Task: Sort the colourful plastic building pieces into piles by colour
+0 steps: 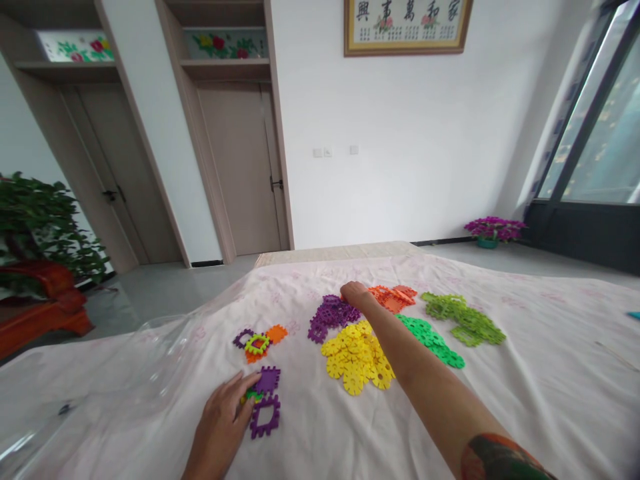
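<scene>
My left hand [224, 412] rests low on the cloth, its fingers apart. Its fingertips touch a purple square toothed piece [269, 379] and a small green piece [255, 396] partly under the fingers. Just below lies a purple square frame [265, 417] with a hollow middle. Reaching forward, my right hand [355, 292] is at the far edge of a pile of purple toothed pieces [333, 313], next to a pile of orange ones [390, 299]. Its fingers are curled together; whatever they hold is hidden. A pile of yellow flower-shaped discs [356, 357] lies nearer, beside my right forearm.
Green discs [431, 340] and light green pieces [465, 320] lie to the right. A yellow-green frame [257, 344], a purple frame [243, 338] and an orange piece [277, 333] sit at left. Clear plastic [135, 373] covers the cloth's left side.
</scene>
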### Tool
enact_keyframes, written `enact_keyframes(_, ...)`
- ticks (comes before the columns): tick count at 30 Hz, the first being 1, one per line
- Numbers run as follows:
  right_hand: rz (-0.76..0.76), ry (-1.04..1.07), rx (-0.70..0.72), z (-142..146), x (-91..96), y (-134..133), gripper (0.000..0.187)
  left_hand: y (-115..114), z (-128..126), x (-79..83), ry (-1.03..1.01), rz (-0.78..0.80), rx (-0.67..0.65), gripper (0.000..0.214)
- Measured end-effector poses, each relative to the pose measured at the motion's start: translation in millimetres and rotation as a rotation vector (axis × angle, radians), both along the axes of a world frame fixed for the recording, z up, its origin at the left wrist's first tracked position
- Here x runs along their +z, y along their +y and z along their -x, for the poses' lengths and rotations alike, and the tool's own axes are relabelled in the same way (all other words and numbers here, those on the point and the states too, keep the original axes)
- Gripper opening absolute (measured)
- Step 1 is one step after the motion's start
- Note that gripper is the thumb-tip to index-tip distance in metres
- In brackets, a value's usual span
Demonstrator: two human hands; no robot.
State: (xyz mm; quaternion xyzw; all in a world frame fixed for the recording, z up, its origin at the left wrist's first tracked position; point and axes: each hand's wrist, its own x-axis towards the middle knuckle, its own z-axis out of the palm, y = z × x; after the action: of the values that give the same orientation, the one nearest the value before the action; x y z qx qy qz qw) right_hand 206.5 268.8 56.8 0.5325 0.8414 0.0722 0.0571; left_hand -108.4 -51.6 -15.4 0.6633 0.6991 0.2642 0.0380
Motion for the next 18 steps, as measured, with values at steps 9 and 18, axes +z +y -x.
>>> enact_keyframes(9,-0.047,0.066,-0.037,-7.2,3.4,-7.8,0.021,0.0,-0.5,1.8,-0.019,-0.003,0.007,0.044)
enact_keyframes(18,-0.157,0.183,-0.15,-73.7,15.2,-7.5,0.04,0.3,-1.1,1.3,-0.032,-0.001,0.012,0.044)
